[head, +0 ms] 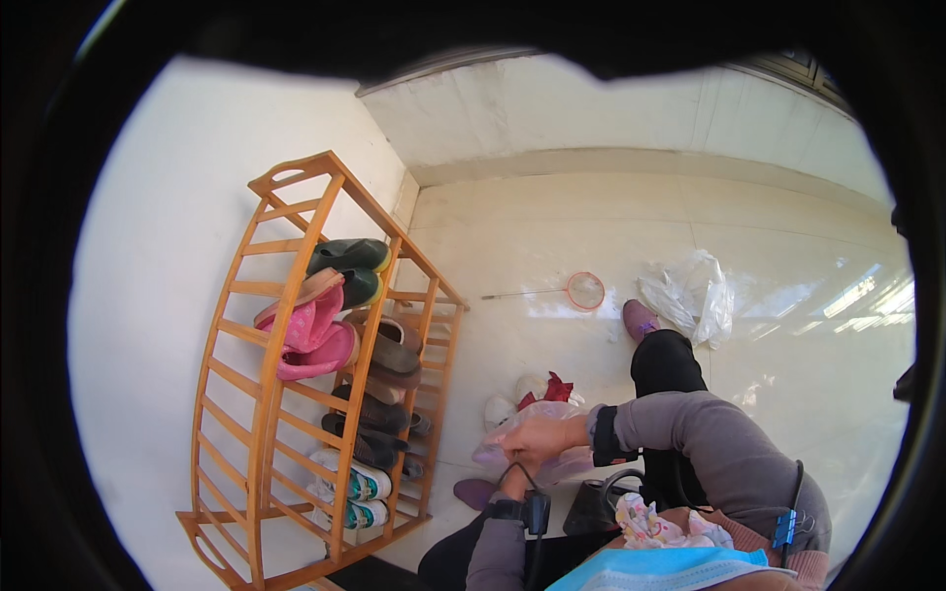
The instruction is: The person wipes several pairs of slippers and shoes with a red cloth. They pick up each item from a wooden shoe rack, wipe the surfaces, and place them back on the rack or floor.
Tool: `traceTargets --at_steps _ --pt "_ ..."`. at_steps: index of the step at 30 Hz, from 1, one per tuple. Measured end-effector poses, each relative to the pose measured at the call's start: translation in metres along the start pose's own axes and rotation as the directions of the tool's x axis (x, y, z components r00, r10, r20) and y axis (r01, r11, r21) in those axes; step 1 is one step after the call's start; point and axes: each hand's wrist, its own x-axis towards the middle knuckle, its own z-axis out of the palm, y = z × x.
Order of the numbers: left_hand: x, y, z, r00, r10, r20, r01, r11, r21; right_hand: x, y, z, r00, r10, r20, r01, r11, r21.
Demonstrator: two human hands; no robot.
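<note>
A thin, translucent pinkish plastic bag [573, 467] lies bunched in front of me, between my feet. My right hand [543, 437] reaches in from the right with its fingers curled on the bag. Close against it, my left hand [517, 467] comes up from below and also grips the bag; its fingers are partly hidden. Just beyond the bag are a pair of white shoes [499, 411] and a dark red piece of material [558, 388]. The bag covers part of them, and its contents cannot be made out.
A slatted wooden shoe rack [266, 414] holding several pairs of shoes stands left, by the white wall. A small hoop net [585, 291] and a crumpled white plastic bag [695, 295] lie on the tiled floor. Beside my legs sits a dark handled container [587, 508].
</note>
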Motion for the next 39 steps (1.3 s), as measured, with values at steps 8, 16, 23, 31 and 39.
traceTargets --at_steps 8,16,23,31,39 --pt "0.013 -0.006 -0.009 0.977 -0.028 -0.213 -0.036 0.955 -0.293 -0.027 0.057 -0.011 0.954 0.3 0.024 -0.299 0.954 -0.01" --pt "0.005 -0.008 -0.018 0.951 -0.308 0.021 0.204 0.575 -0.792 -0.025 0.057 -0.003 0.97 0.226 -0.084 -0.231 0.971 -0.055" --pt "-0.001 0.0 -0.027 0.994 0.1 0.035 -0.078 0.917 -0.392 -0.022 0.066 0.016 0.82 0.503 0.273 -0.421 0.853 -0.309" --pt "0.003 0.004 -0.006 0.857 0.05 -0.512 0.105 0.957 0.269 -0.023 0.052 0.009 0.73 0.632 0.26 -0.676 0.614 0.407" --pt "-0.011 0.048 -0.022 0.886 0.195 -0.42 0.112 0.79 0.603 -0.025 0.085 0.032 0.712 0.695 0.101 -0.681 0.647 0.343"
